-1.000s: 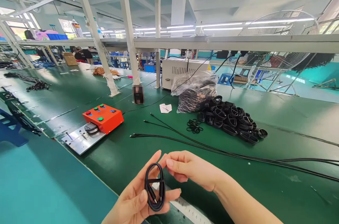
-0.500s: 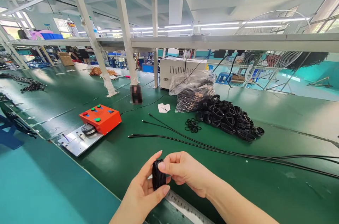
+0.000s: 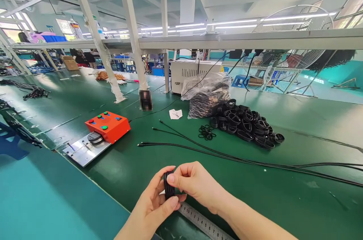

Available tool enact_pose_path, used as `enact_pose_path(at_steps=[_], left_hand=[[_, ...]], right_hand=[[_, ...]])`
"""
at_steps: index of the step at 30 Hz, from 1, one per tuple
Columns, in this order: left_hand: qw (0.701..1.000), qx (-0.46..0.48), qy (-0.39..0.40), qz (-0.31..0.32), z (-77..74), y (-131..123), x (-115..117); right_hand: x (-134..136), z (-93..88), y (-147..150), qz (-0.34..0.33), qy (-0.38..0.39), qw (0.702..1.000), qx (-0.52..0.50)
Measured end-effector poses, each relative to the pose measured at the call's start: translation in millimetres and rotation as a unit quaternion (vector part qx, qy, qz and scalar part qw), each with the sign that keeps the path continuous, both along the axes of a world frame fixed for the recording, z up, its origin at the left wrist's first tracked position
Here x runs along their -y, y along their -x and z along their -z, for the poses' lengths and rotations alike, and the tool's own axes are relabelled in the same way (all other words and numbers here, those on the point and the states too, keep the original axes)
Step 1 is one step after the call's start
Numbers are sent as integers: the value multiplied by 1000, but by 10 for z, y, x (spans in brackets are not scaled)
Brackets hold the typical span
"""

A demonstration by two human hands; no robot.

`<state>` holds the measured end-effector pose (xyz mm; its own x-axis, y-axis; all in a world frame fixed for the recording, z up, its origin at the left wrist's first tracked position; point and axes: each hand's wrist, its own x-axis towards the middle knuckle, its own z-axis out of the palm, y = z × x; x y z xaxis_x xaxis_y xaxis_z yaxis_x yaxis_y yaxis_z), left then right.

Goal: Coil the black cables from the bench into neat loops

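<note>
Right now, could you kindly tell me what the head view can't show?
Head view:
The coiled black cable: its ends hidden by the left hand and right hand.
The dial gauge: reading too small.
The pixelated patch: blurred beyond identifying.
The long black cables: cut off by the right edge.

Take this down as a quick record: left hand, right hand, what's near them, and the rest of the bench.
Left hand: holds a tight coil of black cable between thumb and fingers.
Right hand: fingertips pinch the same coil.
Near the hands: steel ruler on the green bench; long loose black cables.
Rest: pile of black cable coils, small black rings, plastic bag of black coils, orange button box.
</note>
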<state>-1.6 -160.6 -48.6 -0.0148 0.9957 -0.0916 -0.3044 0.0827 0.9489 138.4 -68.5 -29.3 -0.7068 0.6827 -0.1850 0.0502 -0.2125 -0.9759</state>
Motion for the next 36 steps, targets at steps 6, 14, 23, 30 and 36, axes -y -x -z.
enact_pose_path(at_steps=[6, 14, 23, 30, 36], left_hand=[[999, 30, 13, -33, 49, 13, -35], [999, 32, 22, -38, -19, -30, -15], [996, 31, 36, -72, -9, -38, 5], [999, -26, 16, -39, -43, -9, -23], [998, 58, 15, 3, 27, 157, 18]], right_hand=[[-124, -169, -216, 8, -322, 944, 73], [-14, 128, 0, -68, -513, 856, 9], [4, 127, 17, -65, -519, 852, 13], [12, 194, 21, -76, -486, 871, 23], [-108, 11, -163, -112, -357, 926, 43]])
